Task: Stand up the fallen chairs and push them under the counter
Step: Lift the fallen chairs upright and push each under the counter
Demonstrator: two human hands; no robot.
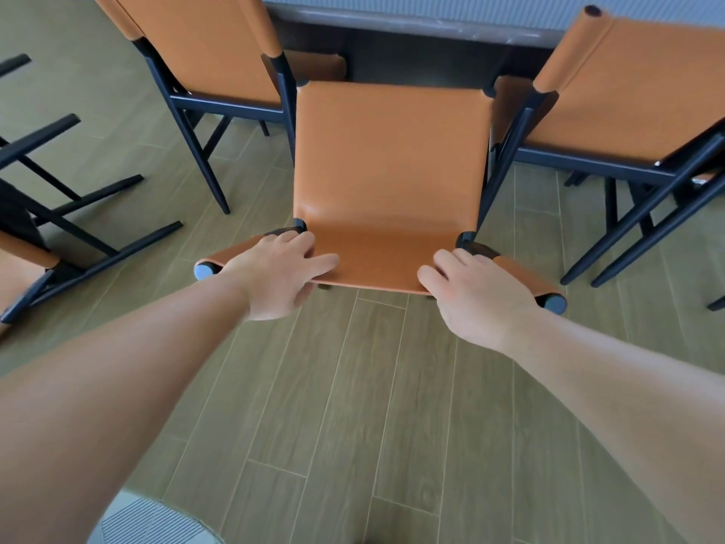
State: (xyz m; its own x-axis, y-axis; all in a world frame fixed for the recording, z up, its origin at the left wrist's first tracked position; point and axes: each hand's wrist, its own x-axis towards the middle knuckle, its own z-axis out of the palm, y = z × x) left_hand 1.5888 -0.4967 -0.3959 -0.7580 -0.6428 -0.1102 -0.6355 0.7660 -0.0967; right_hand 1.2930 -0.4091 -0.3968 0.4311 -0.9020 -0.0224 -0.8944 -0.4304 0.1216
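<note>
The middle chair [392, 170] stands upright at centre frame, its orange back facing the camera and its seat end pointing toward the counter [412, 29] at 12 o'clock. The top rail of its back runs from 9 to 3 o'clock just above the hands.

The left hand [278, 274] rests on the top rail at its 9 o'clock end. Fingers lie over the orange leather, slightly apart; the thumb curls beneath the edge, so the hand grips the rail.

The right hand [476, 294] grips the rail at its 3 o'clock end. Fingers are curled over the top, close together, with the thumb pointing toward the rail's middle.

A second chair [208, 45] stands upright at 11 o'clock, just beside the middle chair, its seat end under the counter edge. A third chair [627, 88] stands at 2 o'clock, also just beside the middle chair, tilted in view.

A fallen chair [51, 214] lies at 9 o'clock, well apart from the middle chair, black legs pointing toward frame centre, orange leather showing at the left edge.

The floor [353, 406] is wood-look plank. A grey patterned item [149, 520] shows at 7 o'clock; it cannot be identified.
</note>
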